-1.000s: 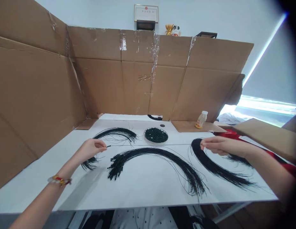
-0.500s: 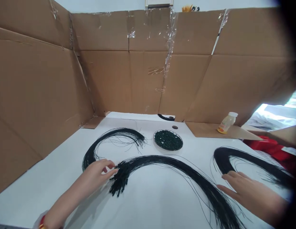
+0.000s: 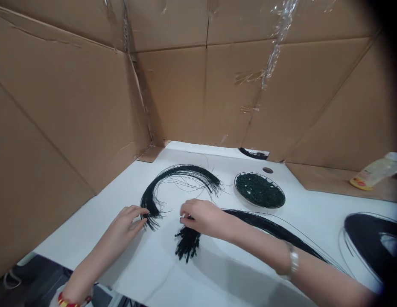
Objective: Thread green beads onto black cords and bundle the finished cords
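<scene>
My left hand (image 3: 126, 221) is at the near end of a curved bundle of thin black wires (image 3: 181, 169), thumb and forefinger closed around some loose ends. My right hand (image 3: 205, 217) bends over a second bundle of black wires (image 3: 265, 224), just above its thick, dark tips (image 3: 188, 246). Its fingers are pinched, with a bit of black wire showing at the fingertips; the palm and forearm hide part of this bundle. Behind the right hand stands a round dish (image 3: 284, 199) heaped with small dark green or black pieces (image 3: 258, 187).
Cardboard walls (image 3: 173, 94) enclose the white table (image 3: 147, 273) at the left and back. At the right lie another black wire bundle (image 3: 361, 234) and a plastic bottle (image 3: 374, 172) on a cardboard flap (image 3: 316, 181). A round hole (image 3: 268, 170) is near the dish.
My view has turned left and down. My left hand has left the tipped bundle for the left bundle's end. My right hand has crossed from the far right to the tipped bundle.
</scene>
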Available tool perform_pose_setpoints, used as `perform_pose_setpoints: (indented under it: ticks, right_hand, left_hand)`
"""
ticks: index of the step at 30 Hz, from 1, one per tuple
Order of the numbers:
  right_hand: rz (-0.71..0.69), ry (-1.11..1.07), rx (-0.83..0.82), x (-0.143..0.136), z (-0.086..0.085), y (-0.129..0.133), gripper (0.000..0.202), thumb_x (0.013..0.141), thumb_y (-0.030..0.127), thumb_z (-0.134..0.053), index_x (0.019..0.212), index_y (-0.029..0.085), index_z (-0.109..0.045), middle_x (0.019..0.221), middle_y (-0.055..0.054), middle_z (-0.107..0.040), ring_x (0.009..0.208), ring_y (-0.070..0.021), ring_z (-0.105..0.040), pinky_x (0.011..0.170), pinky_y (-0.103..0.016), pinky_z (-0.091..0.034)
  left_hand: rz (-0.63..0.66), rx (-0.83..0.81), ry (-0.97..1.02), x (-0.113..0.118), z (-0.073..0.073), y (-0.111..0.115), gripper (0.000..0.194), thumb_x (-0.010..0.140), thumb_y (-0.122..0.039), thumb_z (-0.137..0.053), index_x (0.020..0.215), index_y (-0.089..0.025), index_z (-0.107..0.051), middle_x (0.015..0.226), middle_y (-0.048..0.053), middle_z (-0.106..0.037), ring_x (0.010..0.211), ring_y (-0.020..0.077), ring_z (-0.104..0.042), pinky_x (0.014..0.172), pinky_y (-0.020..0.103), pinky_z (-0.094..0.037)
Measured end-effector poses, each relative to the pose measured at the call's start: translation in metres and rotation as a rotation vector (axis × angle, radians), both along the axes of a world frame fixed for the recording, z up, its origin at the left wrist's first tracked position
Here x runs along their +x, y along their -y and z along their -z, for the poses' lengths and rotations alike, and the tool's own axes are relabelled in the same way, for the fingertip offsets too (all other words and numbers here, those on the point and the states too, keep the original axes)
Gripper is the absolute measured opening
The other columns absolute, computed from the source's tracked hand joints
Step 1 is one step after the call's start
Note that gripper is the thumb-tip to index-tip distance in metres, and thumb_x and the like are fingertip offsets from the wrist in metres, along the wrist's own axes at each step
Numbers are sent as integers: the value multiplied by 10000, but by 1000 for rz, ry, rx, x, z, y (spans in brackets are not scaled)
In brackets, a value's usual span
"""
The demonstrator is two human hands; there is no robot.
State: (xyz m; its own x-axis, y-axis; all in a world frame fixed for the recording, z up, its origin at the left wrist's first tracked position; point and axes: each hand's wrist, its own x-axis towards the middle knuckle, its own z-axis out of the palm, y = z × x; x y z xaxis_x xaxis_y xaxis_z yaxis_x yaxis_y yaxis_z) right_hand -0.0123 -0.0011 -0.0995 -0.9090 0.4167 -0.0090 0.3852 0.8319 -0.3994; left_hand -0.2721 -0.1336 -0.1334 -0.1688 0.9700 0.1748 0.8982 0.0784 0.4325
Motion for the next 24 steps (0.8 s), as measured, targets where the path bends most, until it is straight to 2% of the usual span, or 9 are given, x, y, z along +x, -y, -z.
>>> perform_pose_setpoints:
  ticks: [4, 8, 12, 15, 19, 24]
  right_hand:
    - [-102, -19, 14, -68, 21, -5, 269, 1005, 313, -638, 1220, 151, -642, 1192, -89, -670, 1057, -232, -669, 899, -432, -579]
    - [-154, -39, 10, -93, 36, -11, 218, 1010, 301, -632, 1166, 152, -663, 1181, -85, -672, 1053, -226, -667, 899, -425, -578]
    - [-162, -114, -23, -94, 40, -13, 168, 1009, 283, -634, 1091, 145, -683, 1147, -77, -689, 1040, -216, -674, 906, -420, -577]
    - [-157, -213, -58, -88, 36, -8, 127, 1006, 226, -635, 1082, 143, -692, 1179, -79, -694, 1072, -218, -676, 931, -428, -576]
    - [-177, -365, -125, -75, 24, 8, 123, 976, 107, -627, 1059, 145, -709, 1121, -68, -736, 1049, -202, -691, 926, -377, -577]
    - [-249, -517, -217, -49, 3, 48, 90, 948, 127, -650, 982, 133, -733, 979, -64, -767, 930, -148, -700, 869, -208, -569]
  left_hand:
    - [55, 16, 0, -2, 3, -3, 274, 966, -354, -525, 1094, -242, -740, 1122, 81, -734, 1100, 305, -634, 958, 449, -540]
    - [94, 33, 13, -6, 5, -8, 326, 995, -258, -437, 1142, -254, -729, 1283, 77, -697, 1208, 293, -596, 1032, 480, -525]
    - [158, 28, 49, -8, 12, -24, 466, 999, -166, -370, 1348, -286, -655, 1510, 39, -585, 1391, 263, -501, 1155, 491, -455]
    - [214, 14, 77, -9, 22, -40, 528, 972, -150, -422, 1461, -278, -573, 1568, 39, -534, 1471, 265, -443, 1194, 494, -423]
    - [242, 17, 92, -8, 35, -60, 487, 981, -256, -489, 1458, -229, -583, 1576, 83, -514, 1481, 287, -440, 1198, 504, -414]
    - [188, 90, 71, -7, 47, -74, 464, 1046, -348, -360, 1383, -187, -635, 1545, 123, -550, 1455, 278, -481, 1217, 512, -380]
